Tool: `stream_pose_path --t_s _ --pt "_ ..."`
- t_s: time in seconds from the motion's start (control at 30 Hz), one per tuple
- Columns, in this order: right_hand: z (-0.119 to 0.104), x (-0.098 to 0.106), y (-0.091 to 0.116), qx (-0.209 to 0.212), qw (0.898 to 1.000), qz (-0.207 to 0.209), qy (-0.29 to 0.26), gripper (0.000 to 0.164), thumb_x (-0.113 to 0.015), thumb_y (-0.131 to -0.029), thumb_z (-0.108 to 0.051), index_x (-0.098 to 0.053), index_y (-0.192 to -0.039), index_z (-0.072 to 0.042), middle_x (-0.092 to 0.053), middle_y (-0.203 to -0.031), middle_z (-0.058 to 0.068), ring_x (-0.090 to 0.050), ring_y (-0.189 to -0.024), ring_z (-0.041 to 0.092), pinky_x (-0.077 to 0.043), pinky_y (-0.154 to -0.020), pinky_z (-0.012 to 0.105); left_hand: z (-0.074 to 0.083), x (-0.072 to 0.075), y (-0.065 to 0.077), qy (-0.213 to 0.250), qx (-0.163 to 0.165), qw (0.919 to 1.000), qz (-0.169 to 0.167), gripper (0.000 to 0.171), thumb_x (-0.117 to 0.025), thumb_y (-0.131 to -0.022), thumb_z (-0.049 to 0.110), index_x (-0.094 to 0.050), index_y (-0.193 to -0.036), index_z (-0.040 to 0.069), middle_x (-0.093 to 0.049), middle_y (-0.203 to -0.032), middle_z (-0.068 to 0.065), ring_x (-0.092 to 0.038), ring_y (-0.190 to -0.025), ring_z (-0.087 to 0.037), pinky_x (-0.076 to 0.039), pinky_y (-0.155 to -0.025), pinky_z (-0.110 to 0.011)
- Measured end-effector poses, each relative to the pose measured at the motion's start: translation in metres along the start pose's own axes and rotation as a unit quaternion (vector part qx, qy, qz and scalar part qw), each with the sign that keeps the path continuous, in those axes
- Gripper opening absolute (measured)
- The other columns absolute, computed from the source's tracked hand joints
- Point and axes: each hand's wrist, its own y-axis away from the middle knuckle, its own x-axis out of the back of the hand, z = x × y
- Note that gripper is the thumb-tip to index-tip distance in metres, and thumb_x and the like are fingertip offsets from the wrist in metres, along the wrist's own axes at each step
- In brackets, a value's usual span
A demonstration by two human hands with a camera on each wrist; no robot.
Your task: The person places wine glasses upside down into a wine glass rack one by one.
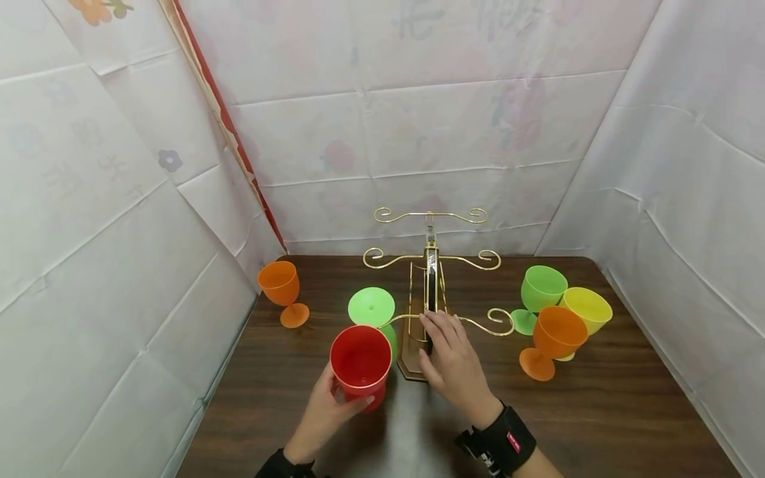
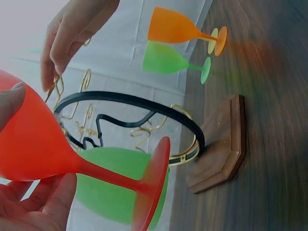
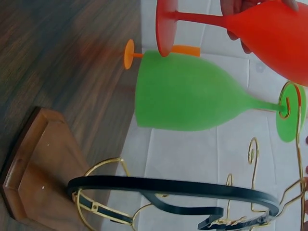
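Note:
My left hand [image 1: 325, 408] grips the bowl of a red plastic goblet [image 1: 358, 385], held upright with its stem and foot below the fingers, as the left wrist view shows. Just behind it, a green goblet [image 3: 192, 94] hangs upside down by its foot from the near left hook of a gold wire goblet rack [image 1: 431, 282]. In the head view the red bowl overlaps part of the green one. My right hand [image 1: 454, 362] holds the top of the rack at its near end, fingertips on the gold wire [image 2: 57, 91].
An orange goblet [image 1: 279, 285] stands at the left. To the right stand a green goblet [image 1: 540, 292], a yellow goblet [image 1: 588, 312] and another orange goblet [image 1: 558, 335], close together. The rack has a wooden base [image 3: 43, 168] on the dark wooden table [image 1: 251, 411]. White sheeting encloses the back and sides.

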Motion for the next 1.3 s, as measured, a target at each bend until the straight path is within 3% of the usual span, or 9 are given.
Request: stream_pose_path --t_s 0.2,0.33,0.43,0.57,0.8,0.97,1.03,1.13,1.3 --pt "0.004 0.002 0.010 0.007 0.998 0.020 -0.057 0.048 -0.043 -0.098 -0.035 -0.053 -0.129 -0.001 -0.050 -0.132 0.014 -0.040 -0.125 0.035 -0.025 -0.111 0.034 -0.006 -0.010 -0.005 -0.012 -0.036 0.9988 -0.032 0.073 -0.081 -0.072 0.009 -0.044 -0.134 0.019 -0.052 -0.131 -0.002 -0.047 -0.116 -0.028 -0.050 -0.087 -0.031" --pt "0.003 0.004 0.018 0.010 0.992 0.027 -0.119 0.046 -0.051 -0.096 -0.032 -0.053 -0.128 0.001 -0.051 -0.131 0.014 -0.043 -0.122 0.035 -0.025 -0.110 0.029 -0.005 -0.016 -0.008 -0.006 -0.034 0.9973 -0.065 0.073 -0.081 -0.073 0.013 -0.043 -0.135 0.023 -0.052 -0.131 0.000 -0.047 -0.116 -0.026 -0.050 -0.087 -0.031" --pt "0.000 0.008 0.025 -0.023 0.983 -0.004 -0.185 0.051 -0.060 -0.092 -0.029 -0.049 -0.133 -0.001 -0.050 -0.134 0.012 -0.042 -0.123 0.028 -0.031 -0.106 0.028 -0.003 -0.022 -0.009 0.002 -0.027 0.9950 -0.096 0.072 -0.080 -0.074 0.014 -0.043 -0.135 0.023 -0.051 -0.132 0.001 -0.046 -0.117 -0.027 -0.050 -0.088 -0.031" --pt "-0.005 0.013 0.029 -0.080 0.955 -0.067 -0.276 0.074 -0.078 -0.078 -0.017 -0.041 -0.140 -0.002 -0.046 -0.137 0.012 -0.042 -0.125 0.018 -0.041 -0.100 0.033 0.002 -0.030 -0.008 0.002 -0.029 0.9910 -0.131 0.072 -0.079 -0.075 0.013 -0.042 -0.137 0.020 -0.050 -0.134 -0.001 -0.046 -0.118 -0.028 -0.049 -0.089 -0.031" --pt "-0.006 0.006 0.038 -0.121 0.883 -0.107 -0.441 0.087 -0.083 -0.067 -0.003 -0.037 -0.141 -0.007 -0.047 -0.135 0.011 -0.047 -0.119 0.020 -0.048 -0.093 0.034 0.000 -0.042 -0.008 -0.001 -0.051 0.9828 -0.177 0.070 -0.078 -0.077 0.014 -0.042 -0.137 0.019 -0.050 -0.133 -0.001 -0.047 -0.118 -0.027 -0.049 -0.090 -0.030" --pt "-0.010 0.006 0.041 -0.141 0.860 -0.104 -0.479 0.084 -0.081 -0.068 0.002 -0.038 -0.139 -0.006 -0.049 -0.132 0.013 -0.048 -0.117 0.019 -0.049 -0.092 0.035 -0.003 -0.045 -0.008 0.007 -0.058 0.9796 -0.192 0.072 -0.078 -0.077 0.015 -0.040 -0.138 0.020 -0.049 -0.135 0.000 -0.045 -0.119 -0.026 -0.049 -0.091 -0.031" --pt "-0.011 0.008 0.041 -0.144 0.856 -0.099 -0.486 0.083 -0.080 -0.067 0.004 -0.038 -0.139 -0.005 -0.049 -0.131 0.014 -0.049 -0.116 0.020 -0.049 -0.091 0.035 -0.002 -0.045 -0.008 0.010 -0.059 0.9785 -0.197 0.071 -0.078 -0.078 0.014 -0.040 -0.138 0.020 -0.049 -0.135 0.000 -0.045 -0.119 -0.026 -0.049 -0.091 -0.031" --pt "-0.013 0.010 0.040 -0.137 0.862 -0.089 -0.480 0.082 -0.081 -0.067 0.004 -0.039 -0.138 -0.003 -0.050 -0.130 0.015 -0.050 -0.115 0.022 -0.050 -0.090 0.035 -0.003 -0.042 -0.010 0.019 -0.076 0.9735 -0.215 0.070 -0.076 -0.079 0.011 -0.040 -0.139 0.017 -0.048 -0.136 -0.003 -0.045 -0.119 -0.025 -0.048 -0.093 -0.032" --pt "-0.017 0.016 0.040 -0.120 0.899 -0.082 -0.414 0.080 -0.085 -0.068 -0.008 -0.042 -0.136 -0.004 -0.051 -0.130 0.012 -0.052 -0.113 0.022 -0.052 -0.086 0.036 -0.007 -0.028 -0.012 0.054 -0.084 0.9660 -0.239 0.062 -0.066 -0.085 0.001 -0.037 -0.140 0.006 -0.044 -0.139 -0.015 -0.049 -0.120 -0.017 -0.047 -0.094 -0.030"
